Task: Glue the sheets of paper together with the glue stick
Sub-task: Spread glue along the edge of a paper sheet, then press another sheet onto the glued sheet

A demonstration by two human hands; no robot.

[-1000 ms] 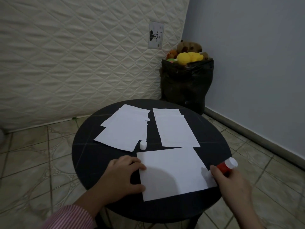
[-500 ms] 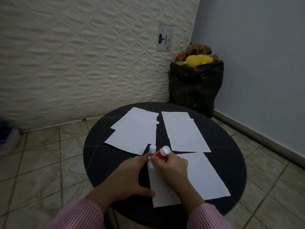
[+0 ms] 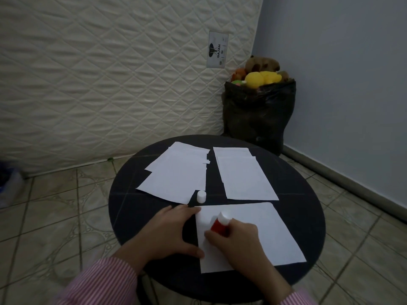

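So there's this round black table [image 3: 308, 194] in the corner of the room, and the person in the pink striped sleeves is working at the near edge of it. Right hand [image 3: 235, 241] is wrapped around a red glue stick [image 3: 219, 224], fingers curled tight on the red barrel, with its white end tilted up and away from them, over the near sheet of paper [image 3: 264, 230]. I can't tell if the stick is actually touching the paper, it's a bit blurry there. Left hand [image 3: 169, 232] is spread flat with fingers open, pinning down the left edge of that same sheet, thumb on the near part of the edge and fingertips up by the far corner. The little white cap [image 3: 201, 196] stands upright on the table just beyond the left hand, beside the left stack of sheets [image 3: 176, 175]. Another stack [image 3: 244, 175] lies to the right of that one, with a gap between them. Behind the table there's a quilted mattress [image 3: 110, 73] leaning upright and a black bag [image 3: 257, 113] stuffed with plush toys.
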